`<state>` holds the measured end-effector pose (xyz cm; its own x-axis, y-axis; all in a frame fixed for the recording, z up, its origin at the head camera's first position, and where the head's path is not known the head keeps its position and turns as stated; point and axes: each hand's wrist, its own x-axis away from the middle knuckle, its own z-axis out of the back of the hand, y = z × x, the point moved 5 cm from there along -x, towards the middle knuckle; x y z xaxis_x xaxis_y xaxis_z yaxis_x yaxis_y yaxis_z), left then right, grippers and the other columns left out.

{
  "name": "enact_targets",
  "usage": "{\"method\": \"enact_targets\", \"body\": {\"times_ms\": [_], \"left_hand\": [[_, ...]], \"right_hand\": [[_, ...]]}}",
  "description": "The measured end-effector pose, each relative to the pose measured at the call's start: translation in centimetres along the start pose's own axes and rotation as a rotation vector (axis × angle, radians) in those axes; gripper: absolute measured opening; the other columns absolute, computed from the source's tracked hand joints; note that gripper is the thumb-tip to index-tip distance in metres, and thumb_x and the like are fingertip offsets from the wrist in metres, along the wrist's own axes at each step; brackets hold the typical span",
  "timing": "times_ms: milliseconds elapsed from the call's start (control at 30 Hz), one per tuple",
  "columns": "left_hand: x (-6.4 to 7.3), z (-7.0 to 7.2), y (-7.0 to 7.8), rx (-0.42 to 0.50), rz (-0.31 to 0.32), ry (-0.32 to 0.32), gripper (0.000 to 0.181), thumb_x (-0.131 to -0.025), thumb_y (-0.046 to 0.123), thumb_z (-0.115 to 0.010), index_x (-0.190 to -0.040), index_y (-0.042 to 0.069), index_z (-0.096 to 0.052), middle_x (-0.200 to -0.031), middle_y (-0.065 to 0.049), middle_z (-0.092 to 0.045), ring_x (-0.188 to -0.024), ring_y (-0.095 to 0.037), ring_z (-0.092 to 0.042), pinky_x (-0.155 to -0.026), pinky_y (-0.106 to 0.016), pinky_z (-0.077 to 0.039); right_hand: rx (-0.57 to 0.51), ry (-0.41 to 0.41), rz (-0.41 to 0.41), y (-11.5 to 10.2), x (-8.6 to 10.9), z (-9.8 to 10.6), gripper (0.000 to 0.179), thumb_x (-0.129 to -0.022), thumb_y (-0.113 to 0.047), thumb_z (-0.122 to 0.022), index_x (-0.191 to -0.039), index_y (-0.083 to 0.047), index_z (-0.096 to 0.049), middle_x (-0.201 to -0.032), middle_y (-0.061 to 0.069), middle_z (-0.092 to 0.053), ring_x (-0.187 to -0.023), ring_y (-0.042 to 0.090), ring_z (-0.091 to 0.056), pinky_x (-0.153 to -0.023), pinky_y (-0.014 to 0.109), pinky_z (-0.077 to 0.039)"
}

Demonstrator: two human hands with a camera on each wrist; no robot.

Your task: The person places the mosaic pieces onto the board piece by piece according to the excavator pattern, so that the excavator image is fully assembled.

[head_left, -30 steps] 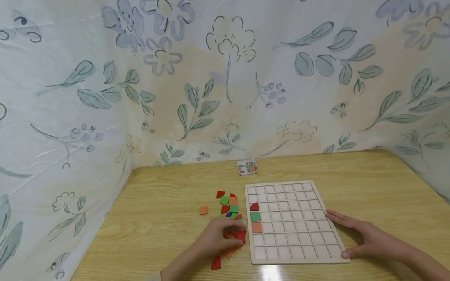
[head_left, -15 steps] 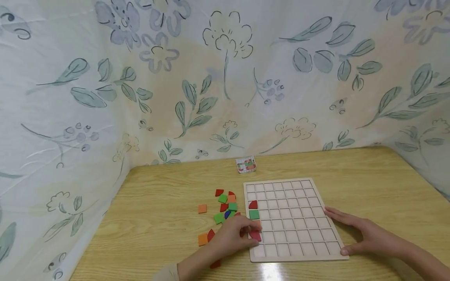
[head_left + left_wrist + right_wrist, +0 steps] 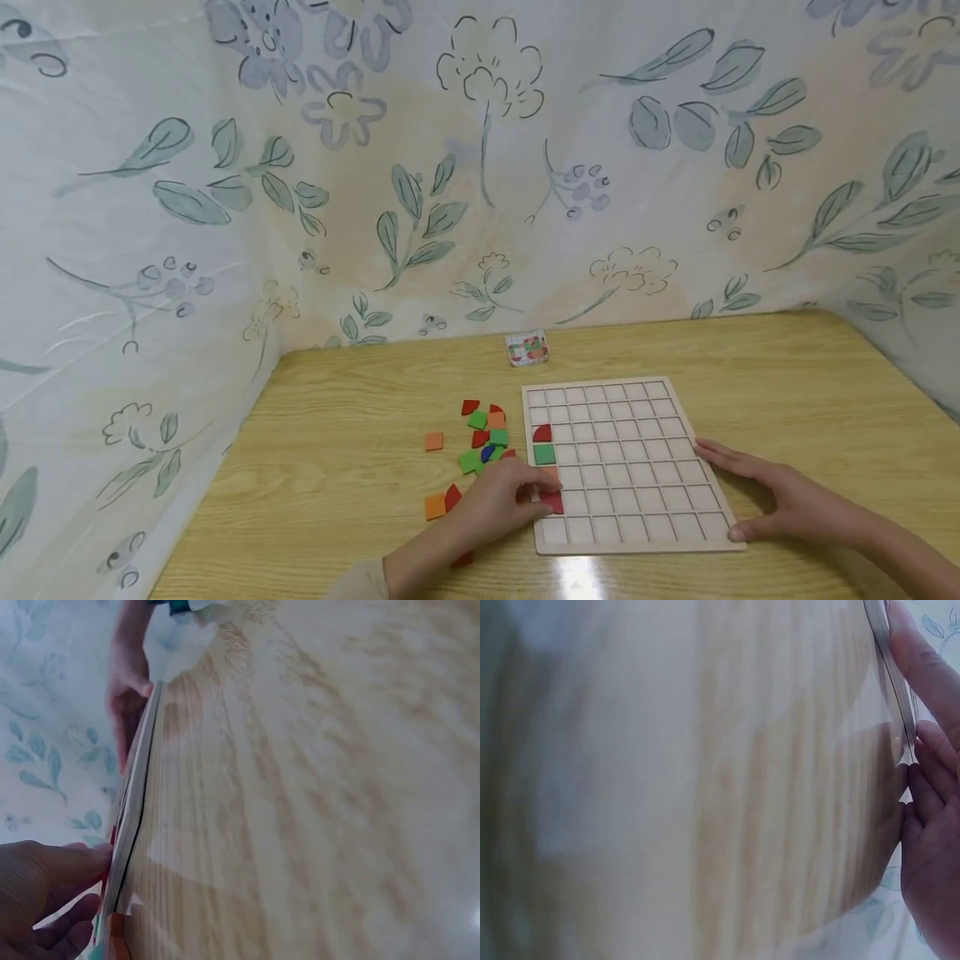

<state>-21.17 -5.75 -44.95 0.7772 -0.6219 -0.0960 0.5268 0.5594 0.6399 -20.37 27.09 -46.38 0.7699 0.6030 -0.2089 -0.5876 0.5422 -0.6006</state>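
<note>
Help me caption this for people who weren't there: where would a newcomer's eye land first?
Probably on the pale grid board on the wooden table, with the left hand holding a red piece at its left side and the right hand touching its right edge. Next come the bright loose pieces scattered left of the board. Behind everything, the flowered cloth fills the head view's upper half.

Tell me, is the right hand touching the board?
Touching. The head view shows the right hand against the board's right edge, its thumb overlapping the edge near the closest corner.
</note>
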Motion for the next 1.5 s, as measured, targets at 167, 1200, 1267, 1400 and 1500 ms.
{"method": "enact_targets", "body": {"times_ms": [167,1200,1267,1400,1500], "left_hand": [[-0.1,-0.1,0.7,-0.096,0.001,-0.034,0.024,-0.082,0.018,-0.070,-0.106,0.022,-0.070,-0.079,0.019,-0.061,-0.068,0.002,-0.043,-0.059,-0.011,-0.038],[5.6,6.2,-6.2,0.079,0.242,0.287,0.023,-0.083,0.016,-0.069,-0.106,0.018,-0.069,-0.097,0.007,-0.066,-0.082,-0.009,-0.056,-0.070,-0.023,-0.048],[6.1,6.8,-6.9,0.058,0.261,0.337,0.023,-0.083,0.014,-0.068,-0.105,0.018,-0.069,-0.099,0.006,-0.066,-0.085,-0.009,-0.057,-0.073,-0.025,-0.049],[6.6,7.6,-7.8,0.029,0.298,0.388,0.025,-0.082,0.012,-0.069,-0.105,0.020,-0.069,-0.100,0.007,-0.065,-0.088,-0.011,-0.057,-0.077,-0.029,-0.048],[6.6,7.7,-8.0,0.053,0.313,0.342,0.025,-0.081,0.015,-0.070,-0.105,0.019,-0.069,-0.097,0.008,-0.066,-0.087,-0.011,-0.057,-0.076,-0.029,-0.047]], "right_hand": [[0.016,0.019,0.038,-0.2,-0.1,0.0,0.087,-0.067,-0.032,-0.079,-0.139,-0.003,-0.038,-0.148,0.007,-0.033,-0.129,-0.017,-0.015,-0.095,-0.001,-0.013],[-0.010,-0.008,-0.002,0.0,-0.1,0.0,0.086,-0.069,-0.030,-0.077,-0.140,-0.005,-0.037,-0.150,-0.010,-0.026,-0.128,-0.020,-0.012,-0.093,-0.003,-0.012],[-0.012,-0.015,-0.003,0.1,-0.1,-0.1,0.086,-0.069,-0.030,-0.077,-0.141,-0.005,-0.036,-0.150,-0.012,-0.024,-0.128,-0.020,-0.012,-0.093,-0.003,-0.011],[-0.012,-0.020,0.000,0.1,0.0,-0.1,0.086,-0.070,-0.030,-0.077,-0.141,-0.005,-0.036,-0.150,-0.013,-0.024,-0.128,-0.020,-0.011,-0.093,-0.003,-0.011],[-0.012,-0.013,0.003,0.1,0.0,0.0,0.086,-0.069,-0.030,-0.077,-0.140,-0.005,-0.037,-0.150,-0.011,-0.025,-0.128,-0.020,-0.012,-0.093,-0.003,-0.012]]}}
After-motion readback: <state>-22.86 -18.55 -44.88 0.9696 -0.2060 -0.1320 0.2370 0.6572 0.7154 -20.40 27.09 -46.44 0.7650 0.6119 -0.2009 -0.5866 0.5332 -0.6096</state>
